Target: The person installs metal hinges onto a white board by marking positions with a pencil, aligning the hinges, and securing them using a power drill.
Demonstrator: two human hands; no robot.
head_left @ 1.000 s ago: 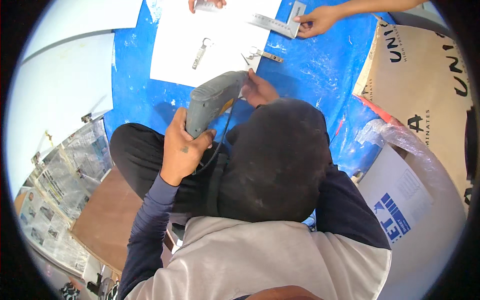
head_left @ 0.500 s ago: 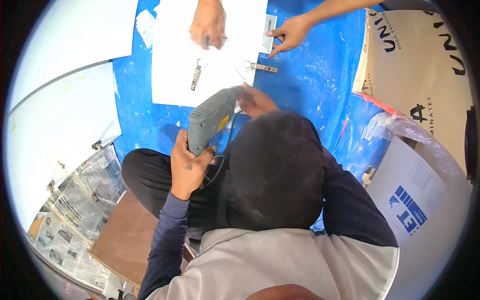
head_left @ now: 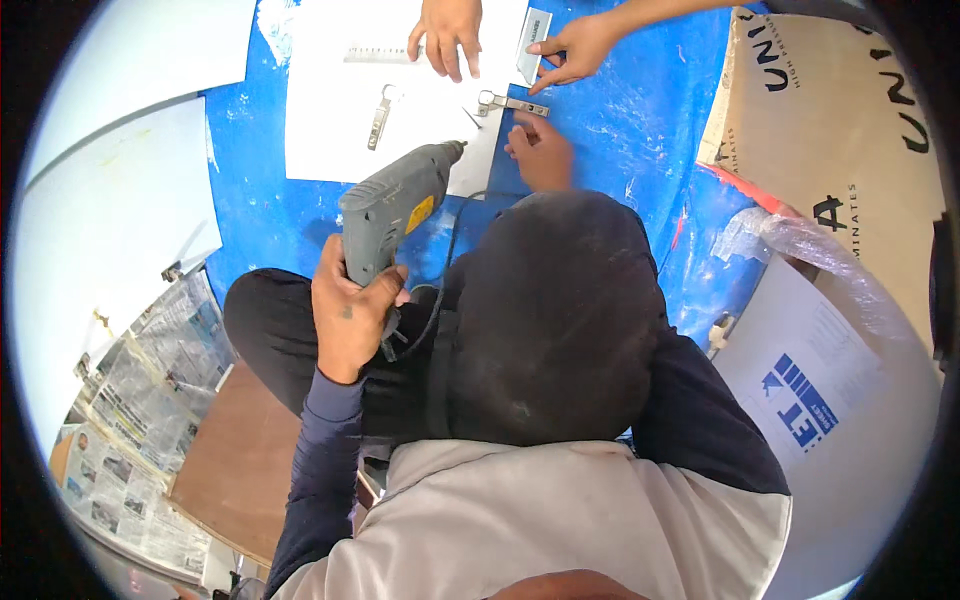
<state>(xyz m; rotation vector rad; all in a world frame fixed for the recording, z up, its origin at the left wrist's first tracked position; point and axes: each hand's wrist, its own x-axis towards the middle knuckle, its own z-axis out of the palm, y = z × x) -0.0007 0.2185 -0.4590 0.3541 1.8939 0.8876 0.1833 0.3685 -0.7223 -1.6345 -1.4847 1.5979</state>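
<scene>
A grey corded power drill (head_left: pixel 390 210) is gripped at its handle by my left hand (head_left: pixel 350 310), its chuck end pointing up and right over the white sheet (head_left: pixel 330 130). My right hand (head_left: pixel 543 155) is off the drill, beside the sheet's right edge, fingers partly bent and apart. Its fingertips are just below a metal cabinet hinge (head_left: pixel 515 104), perhaps touching it. A second hinge (head_left: pixel 380 118) lies on the sheet to the left. Between the hinges and the chuck lies a thin dark rod (head_left: pixel 472 118), too small to name.
A co-worker's hand (head_left: pixel 450 35) hovers over the sheet near a ruler (head_left: pixel 385 52). Their other hand (head_left: pixel 578 52) touches a flat grey piece (head_left: pixel 533 45). The drill's cord (head_left: pixel 455 240) loops by my leg. Cardboard (head_left: pixel 830 110) leans right; white panels (head_left: pixel 120 190) stand left.
My right hand has let go of the drill's front and moved right, up to the hinge. The drill stays in my left hand. The co-worker's hand has moved right over the sheet, uncovering the ruler.
</scene>
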